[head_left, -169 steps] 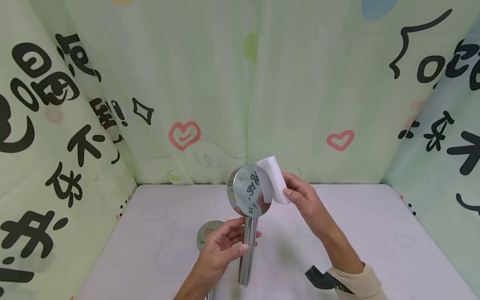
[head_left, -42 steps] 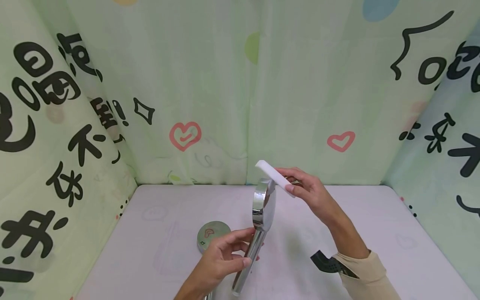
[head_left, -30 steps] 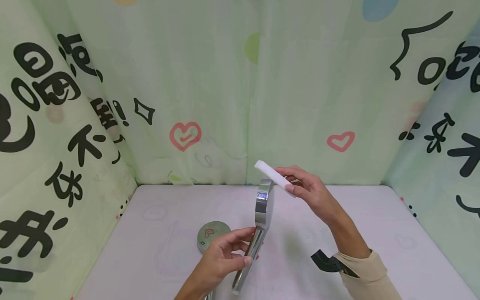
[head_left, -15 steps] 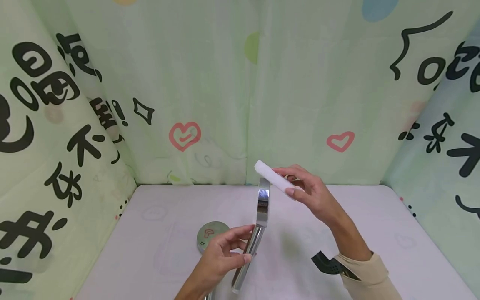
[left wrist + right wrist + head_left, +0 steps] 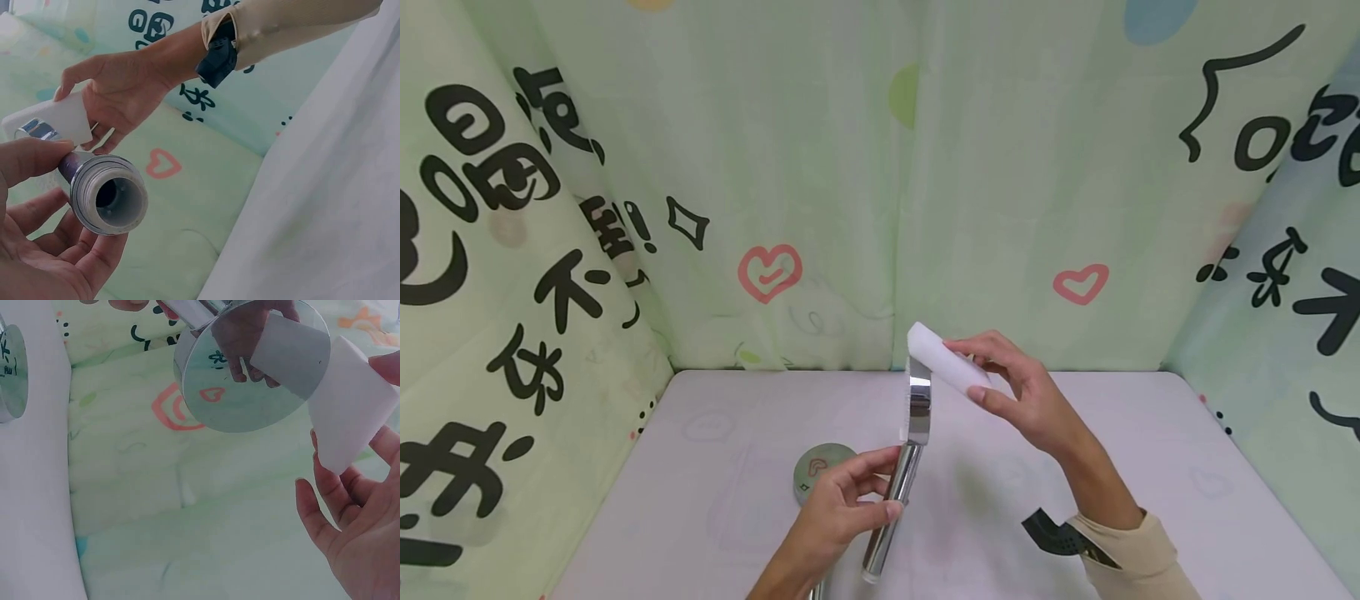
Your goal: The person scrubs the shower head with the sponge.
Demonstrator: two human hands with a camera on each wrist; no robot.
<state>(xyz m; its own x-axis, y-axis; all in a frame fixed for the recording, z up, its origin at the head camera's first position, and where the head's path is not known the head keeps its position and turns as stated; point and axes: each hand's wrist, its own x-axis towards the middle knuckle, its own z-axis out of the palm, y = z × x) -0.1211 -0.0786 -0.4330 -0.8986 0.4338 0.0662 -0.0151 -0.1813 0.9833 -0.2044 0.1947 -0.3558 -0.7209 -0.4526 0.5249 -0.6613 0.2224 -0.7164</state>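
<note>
My left hand [image 5: 838,512] grips the handle of a chrome handheld shower head [image 5: 919,408], thumb in front and fingers behind. The head is up, turned edge-on in the head view. In the left wrist view the handle's hollow threaded end [image 5: 109,195] faces the camera. My right hand [image 5: 1033,408] pinches a white sponge block [image 5: 946,363] between thumb and fingers. The sponge lies right at the upper rim of the shower head. The right wrist view shows its smooth mirror-like back [image 5: 250,406], which reflects the sponge and fingers.
A second chrome shower head [image 5: 820,471] lies on the white table [image 5: 715,467], partly hidden behind my left hand. A green printed curtain [image 5: 820,167] encloses the table at the back and sides. A black strap [image 5: 1051,533] sits at my right sleeve.
The shower head has rotated from its mirror-like back showing, through a view from the other side, to edge-on. The sponge has tilted and stays near the rim. Both hands keep their hold.
</note>
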